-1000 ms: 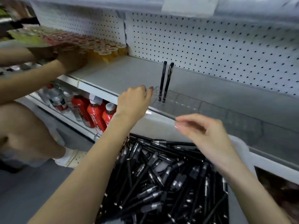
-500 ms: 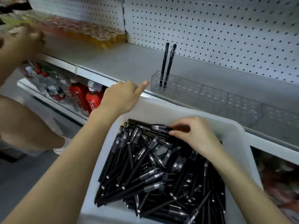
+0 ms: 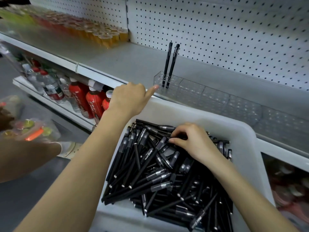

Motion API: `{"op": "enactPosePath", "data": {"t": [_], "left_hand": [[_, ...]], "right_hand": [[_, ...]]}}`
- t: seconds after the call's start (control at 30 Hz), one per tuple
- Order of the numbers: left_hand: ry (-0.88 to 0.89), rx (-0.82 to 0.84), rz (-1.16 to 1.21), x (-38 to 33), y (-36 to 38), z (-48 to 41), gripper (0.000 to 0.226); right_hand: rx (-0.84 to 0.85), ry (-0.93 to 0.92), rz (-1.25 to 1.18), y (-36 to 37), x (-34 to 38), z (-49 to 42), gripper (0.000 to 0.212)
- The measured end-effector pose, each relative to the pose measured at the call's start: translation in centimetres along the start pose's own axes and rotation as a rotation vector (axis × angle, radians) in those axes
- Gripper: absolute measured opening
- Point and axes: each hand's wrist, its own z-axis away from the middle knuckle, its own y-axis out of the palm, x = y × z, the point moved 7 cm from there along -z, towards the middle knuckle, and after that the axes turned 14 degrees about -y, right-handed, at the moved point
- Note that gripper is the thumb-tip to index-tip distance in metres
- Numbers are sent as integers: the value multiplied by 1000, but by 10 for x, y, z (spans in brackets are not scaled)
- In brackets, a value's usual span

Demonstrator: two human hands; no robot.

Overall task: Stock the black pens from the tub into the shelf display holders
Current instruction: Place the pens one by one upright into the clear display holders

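A white tub (image 3: 247,148) full of loose black pens (image 3: 150,173) sits below the shelf's front edge. My right hand (image 3: 192,143) is down in the far part of the pile, fingers pinched on a pen. My left hand (image 3: 132,97) is curled over the tub's far-left corner, index finger pointing at the clear display holder (image 3: 192,91). Two black pens (image 3: 170,64) stand upright in the left end of that holder. More clear holders (image 3: 242,106) continue to the right along the shelf (image 3: 133,64).
Another person's arm (image 3: 25,158) reaches in at lower left with a clear bag of coloured jelly cups (image 3: 25,129). Orange jelly cups (image 3: 103,36) fill the shelf's back left. Red and clear bottles (image 3: 80,96) stand on the lower shelf. A pegboard (image 3: 217,30) backs the shelf.
My right hand dropped from the shelf edge into the tub and closed on the pens. My left hand stayed at the tub's corner. The other person's arm left the shelf and sank to lower left.
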Motion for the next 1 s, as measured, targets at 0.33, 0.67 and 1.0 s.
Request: {"op": "enactPosePath", "data": {"t": [0.33,0.67,1.0], "left_hand": [[-40,3,16,1,-6,5,66],[-209,-92,915,10,-43,2,43],[-301,268,1328,-24,-51,-3,23]], "right_hand": [[-13,-3,93,-7,5,6,9],[-362,122,-457,-55,-5,15,21],[-561,227,-1043,-66,-4,-20,12]]}}
